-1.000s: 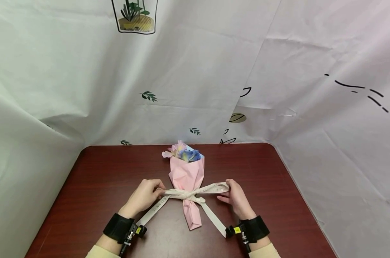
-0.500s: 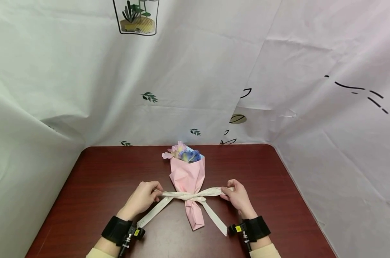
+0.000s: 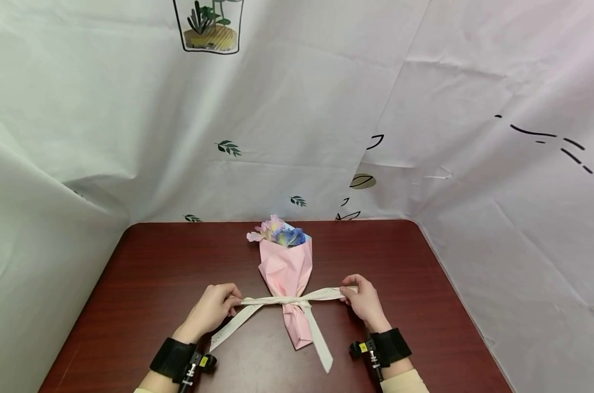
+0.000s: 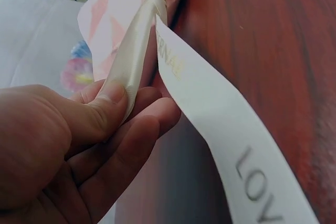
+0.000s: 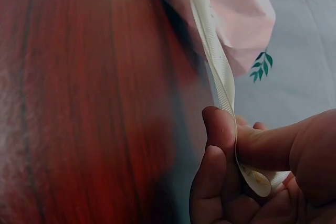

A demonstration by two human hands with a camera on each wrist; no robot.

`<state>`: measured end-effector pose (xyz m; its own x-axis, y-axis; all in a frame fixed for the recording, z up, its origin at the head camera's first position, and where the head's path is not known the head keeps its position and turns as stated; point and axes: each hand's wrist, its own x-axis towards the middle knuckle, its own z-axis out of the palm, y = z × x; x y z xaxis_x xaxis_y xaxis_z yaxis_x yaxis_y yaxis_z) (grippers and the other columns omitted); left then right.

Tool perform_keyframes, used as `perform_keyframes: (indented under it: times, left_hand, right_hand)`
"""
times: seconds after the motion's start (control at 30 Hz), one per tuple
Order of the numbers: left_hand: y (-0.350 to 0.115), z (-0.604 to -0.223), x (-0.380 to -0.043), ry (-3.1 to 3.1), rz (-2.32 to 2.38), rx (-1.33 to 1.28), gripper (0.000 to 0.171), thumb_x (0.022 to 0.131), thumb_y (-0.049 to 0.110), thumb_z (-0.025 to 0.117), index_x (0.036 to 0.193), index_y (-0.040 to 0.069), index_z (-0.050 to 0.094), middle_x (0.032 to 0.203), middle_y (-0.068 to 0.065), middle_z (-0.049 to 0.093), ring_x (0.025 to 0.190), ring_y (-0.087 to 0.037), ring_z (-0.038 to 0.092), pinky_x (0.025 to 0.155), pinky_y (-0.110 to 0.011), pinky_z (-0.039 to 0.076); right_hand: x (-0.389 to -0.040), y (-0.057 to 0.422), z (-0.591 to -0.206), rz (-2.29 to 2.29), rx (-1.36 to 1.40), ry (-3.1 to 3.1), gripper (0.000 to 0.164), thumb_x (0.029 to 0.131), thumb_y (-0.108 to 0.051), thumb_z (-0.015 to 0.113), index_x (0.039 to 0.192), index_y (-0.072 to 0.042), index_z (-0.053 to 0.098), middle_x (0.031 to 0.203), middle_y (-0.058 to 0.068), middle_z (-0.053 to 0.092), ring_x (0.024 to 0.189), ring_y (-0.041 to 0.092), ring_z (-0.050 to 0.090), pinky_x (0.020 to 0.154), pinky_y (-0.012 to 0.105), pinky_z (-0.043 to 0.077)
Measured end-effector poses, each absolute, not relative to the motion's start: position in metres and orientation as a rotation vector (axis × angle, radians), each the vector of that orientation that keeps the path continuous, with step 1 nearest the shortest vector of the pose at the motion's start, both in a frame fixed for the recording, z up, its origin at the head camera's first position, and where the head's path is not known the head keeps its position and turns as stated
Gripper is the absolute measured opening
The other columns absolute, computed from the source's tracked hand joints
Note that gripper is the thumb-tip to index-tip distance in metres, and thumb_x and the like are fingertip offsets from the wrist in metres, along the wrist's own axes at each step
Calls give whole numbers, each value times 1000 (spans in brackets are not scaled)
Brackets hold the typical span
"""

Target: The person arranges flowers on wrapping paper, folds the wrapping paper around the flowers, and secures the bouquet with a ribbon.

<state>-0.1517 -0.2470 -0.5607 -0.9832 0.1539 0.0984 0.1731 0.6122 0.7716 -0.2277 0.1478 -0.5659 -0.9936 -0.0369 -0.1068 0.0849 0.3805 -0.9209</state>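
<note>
A bouquet in pink wrapping paper [image 3: 286, 270] lies on the table, with pink and blue flowers [image 3: 279, 232] at its far end. A cream ribbon [image 3: 321, 295] is knotted round its narrow part, and two loose tails slant toward the near side. My left hand [image 3: 209, 311] pinches a ribbon loop left of the knot; in the left wrist view the thumb presses the ribbon [image 4: 131, 56] against the fingers. To the right, my right hand [image 3: 364, 301] pinches the other loop, whose folded end shows between thumb and fingers in the right wrist view. Both loops stretch nearly level.
The dark red-brown table [image 3: 169, 256] has rounded far corners. A pale printed cloth [image 3: 297, 109] hangs behind it and along both sides. Black straps with small cameras sit on both wrists. Lettering shows on the left ribbon tail [image 4: 220, 114].
My hands have moved apart, the left one leftward and slightly nearer, the right one slightly rightward. The loops are tauter and the knot smaller. The right tail has swung inward.
</note>
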Motion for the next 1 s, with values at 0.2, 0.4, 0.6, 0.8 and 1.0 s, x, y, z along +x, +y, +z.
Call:
perform_keyframes:
  times: [0.2,0.4,0.6,0.8,1.0]
  left_hand:
    - [-251,-565,-151,-2784,-1352,-233,20,100,-9,73,91,9,75,70,4,67,59,-9,64,59,-24,52]
    - [-253,-569,-150,-2789,-1370,-186,20,100,-9,73,90,9,75,68,3,66,57,-11,64,58,-24,52]
    - [-256,-570,-148,-2797,-1403,-164,22,100,-10,72,88,9,74,70,3,68,55,-11,64,57,-25,52]
    - [-258,-571,-147,-2822,-1404,-145,23,98,-13,71,87,8,74,73,3,70,57,-9,63,56,-24,51]
    - [-259,-571,-145,-2839,-1401,-111,23,97,-14,70,88,7,75,74,3,70,60,-9,62,56,-24,51]
  right_hand:
    - [-228,150,-567,-1684,51,2539,8,105,8,66,113,7,65,112,22,71,77,23,77,65,25,56]
    - [-229,152,-568,-1627,79,2572,6,105,6,67,111,5,66,113,20,71,79,22,77,66,24,56]
    - [-229,154,-566,-1620,93,2583,8,104,8,68,105,1,64,107,20,70,78,24,78,67,27,60]
    - [-228,157,-567,-1612,115,2570,8,105,9,66,105,2,62,104,18,71,77,21,77,68,28,61]
    - [-227,159,-567,-1633,101,2577,11,105,10,67,102,1,61,99,16,69,76,21,75,66,27,60]
